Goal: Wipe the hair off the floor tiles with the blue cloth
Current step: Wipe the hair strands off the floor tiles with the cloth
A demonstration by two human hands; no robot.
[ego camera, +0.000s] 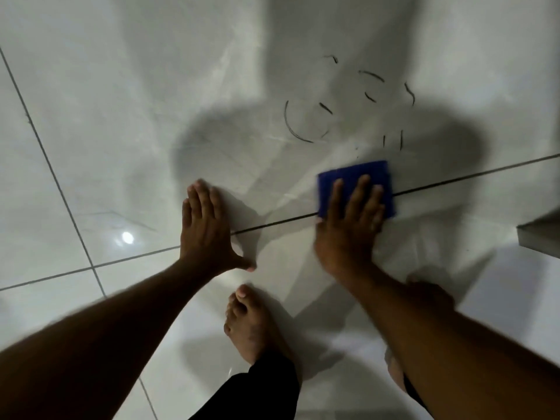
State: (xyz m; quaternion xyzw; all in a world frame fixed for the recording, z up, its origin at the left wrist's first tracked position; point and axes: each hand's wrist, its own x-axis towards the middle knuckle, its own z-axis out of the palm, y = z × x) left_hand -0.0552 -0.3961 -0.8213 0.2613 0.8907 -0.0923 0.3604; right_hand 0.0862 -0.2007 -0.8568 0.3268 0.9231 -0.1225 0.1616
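Head view puts you crouched over pale glossy floor tiles (91, 116), with your right hand (348, 225) pressing the blue cloth (354, 177) flat against the floor. The cloth lies across a dark grout line (469, 174), right of centre, and your fingers (362, 192) are spread and laid straight over it, palm down; you are not pinching or bunching the cloth, only holding it under a flat, open hand. Your left hand (206, 228) rests on the bare tile to the left, also flat and open, fingers together and thumb out to the side, holding nothing and seemingly bracing your weight. A bare foot (248, 322) stands near, between your arms

The hair (306, 128) lies just beyond the far edge of the cloth: several short dark strands and one long curved one, scattered across the tile. None of it looks gathered yet, and the closest strands sit just off the cloth's far right corner. So the wiping stroke seems to be at its start. Your next move likely calls for pushing the cloth away from you and a little left, keeping even pressure so the strands catch on the fabric rather than slide ahead of it. Blur at the wrist hides finer detail
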